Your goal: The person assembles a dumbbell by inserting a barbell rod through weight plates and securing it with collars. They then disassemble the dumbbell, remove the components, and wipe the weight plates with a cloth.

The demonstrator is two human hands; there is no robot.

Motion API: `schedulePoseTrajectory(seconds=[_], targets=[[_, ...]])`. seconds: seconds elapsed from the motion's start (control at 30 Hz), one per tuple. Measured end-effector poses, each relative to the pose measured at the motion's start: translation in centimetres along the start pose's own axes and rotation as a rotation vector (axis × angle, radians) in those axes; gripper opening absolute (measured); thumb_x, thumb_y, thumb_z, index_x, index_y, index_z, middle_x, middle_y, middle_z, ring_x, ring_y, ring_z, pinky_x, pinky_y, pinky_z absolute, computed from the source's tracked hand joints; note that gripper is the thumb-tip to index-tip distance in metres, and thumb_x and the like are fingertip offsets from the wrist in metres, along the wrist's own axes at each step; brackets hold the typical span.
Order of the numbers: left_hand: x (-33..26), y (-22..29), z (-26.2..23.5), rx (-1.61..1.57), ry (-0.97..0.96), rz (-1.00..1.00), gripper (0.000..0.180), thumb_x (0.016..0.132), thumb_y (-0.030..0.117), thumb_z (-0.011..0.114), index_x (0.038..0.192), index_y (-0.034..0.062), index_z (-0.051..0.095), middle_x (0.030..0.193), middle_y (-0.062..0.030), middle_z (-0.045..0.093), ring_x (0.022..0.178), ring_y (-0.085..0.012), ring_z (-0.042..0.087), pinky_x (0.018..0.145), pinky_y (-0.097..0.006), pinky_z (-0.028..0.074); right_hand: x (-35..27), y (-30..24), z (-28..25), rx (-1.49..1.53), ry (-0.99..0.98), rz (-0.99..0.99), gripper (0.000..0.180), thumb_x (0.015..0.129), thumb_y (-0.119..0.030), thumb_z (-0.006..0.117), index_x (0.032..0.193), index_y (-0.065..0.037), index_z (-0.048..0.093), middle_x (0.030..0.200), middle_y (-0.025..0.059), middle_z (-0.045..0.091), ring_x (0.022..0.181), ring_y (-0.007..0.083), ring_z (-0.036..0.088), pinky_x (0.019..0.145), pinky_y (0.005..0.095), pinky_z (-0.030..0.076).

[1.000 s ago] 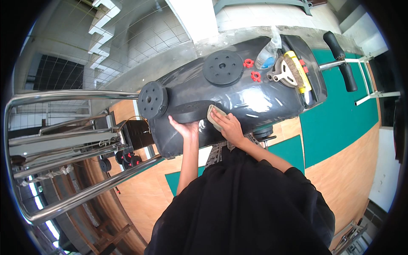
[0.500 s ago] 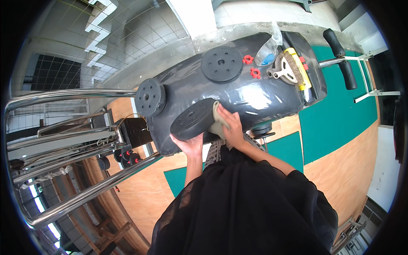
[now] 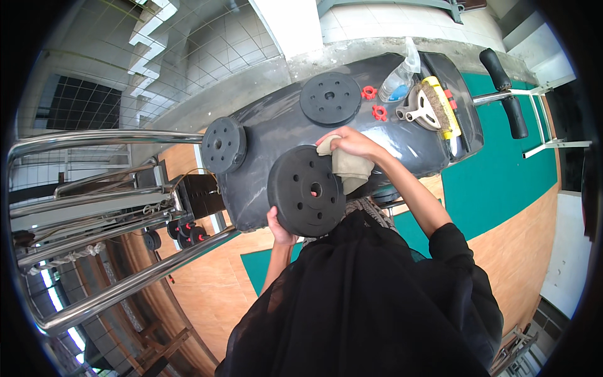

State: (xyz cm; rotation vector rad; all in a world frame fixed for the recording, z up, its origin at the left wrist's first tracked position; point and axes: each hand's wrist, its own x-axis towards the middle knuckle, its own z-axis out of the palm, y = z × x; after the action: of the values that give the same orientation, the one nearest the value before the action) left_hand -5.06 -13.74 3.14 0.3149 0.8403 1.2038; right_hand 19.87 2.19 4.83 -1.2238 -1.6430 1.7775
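Spanning the middle, the dark padded desk point(image 3: 282, 125) is carrying a weight plate point(image 3: 306, 190) tilted up at its six o'clock edge. The left hand point(image 3: 280, 227) is gripping the plate's lower rim; the right hand point(image 3: 352, 143) is pressing a beige cloth point(image 3: 347, 168) against its upper edge. Wiping firmly while bracing seems wise. Two smaller plates point(image 3: 330, 98), a brush point(image 3: 433, 107), a spray bottle point(image 3: 399, 76) and red collars point(image 3: 379, 113) are crowding twelve to two o'clock.

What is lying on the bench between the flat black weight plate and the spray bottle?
In the head view, two small red collar nuts lie on the dark bench between the flat weight plate and the spray bottle.
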Motion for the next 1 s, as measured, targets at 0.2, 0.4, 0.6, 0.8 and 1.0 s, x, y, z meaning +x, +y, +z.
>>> schedulePoseTrajectory(seconds=[0.2,0.4,0.6,0.8,1.0], targets=[[1.1,-1.3,0.4,0.132,-0.115,-0.132,0.054,0.086,0.035,0.042,0.123,-0.0044,0.046,0.121,-0.0170,0.054,0.112,-0.0282,0.053,0.098,-0.039,0.040,-1.3,-5.7,4.0,-0.328,0.170,-0.098,0.032,0.074,-0.011,0.050,0.102,-0.008,0.066,0.098,0.0139,0.066,0.092,0.0329,0.061,0.083,0.0403,0.047],[2.4,-3.7,-1.0,0.246,0.074,-0.068,0.045,0.088,0.029,0.044,0.118,-0.0043,0.050,0.114,-0.0149,0.059,0.103,-0.0248,0.059,0.094,-0.037,0.044,-4.2,-7.3,5.6,-0.533,0.059,-0.402,0.027,0.071,-0.007,0.048,0.091,-0.007,0.066,0.094,0.0122,0.066,0.088,0.0325,0.060,0.079,0.0419,0.048],[4.5,-3.4,-1.9,0.250,0.059,-0.199,0.075,0.081,0.021,0.052,0.144,0.0103,0.013,0.132,-0.0146,0.041,0.118,-0.0255,0.045,0.100,-0.035,0.035,-4.8,-2.8,0.6,0.116,0.083,-0.183,0.028,0.075,-0.008,0.050,0.099,-0.006,0.064,0.092,0.0073,0.065,0.092,0.0169,0.060,0.081,0.0290,0.045],[7.7,-0.8,2.0,0.266,0.101,-0.218,0.052,0.087,0.038,0.049,0.119,-0.0025,0.051,0.114,-0.0156,0.060,0.103,-0.0267,0.058,0.094,-0.038,0.043,-3.6,11.8,-2.3,-0.219,0.528,-0.138,0.033,0.077,-0.007,0.054,0.109,-0.007,0.059,0.106,0.0108,0.058,0.103,0.0227,0.052,0.090,0.0307,0.041],[9.5,1.2,1.3,0.313,0.100,-0.325,0.057,0.084,0.045,0.054,0.121,0.0018,0.052,0.116,-0.0138,0.058,0.105,-0.0266,0.056,0.094,-0.039,0.042,-4.8,9.5,-3.5,-0.739,0.824,-0.091,0.046,0.072,-0.023,0.070,0.113,-0.009,0.055,0.106,0.0110,0.055,0.098,0.0278,0.049,0.086,0.0404,0.038]])
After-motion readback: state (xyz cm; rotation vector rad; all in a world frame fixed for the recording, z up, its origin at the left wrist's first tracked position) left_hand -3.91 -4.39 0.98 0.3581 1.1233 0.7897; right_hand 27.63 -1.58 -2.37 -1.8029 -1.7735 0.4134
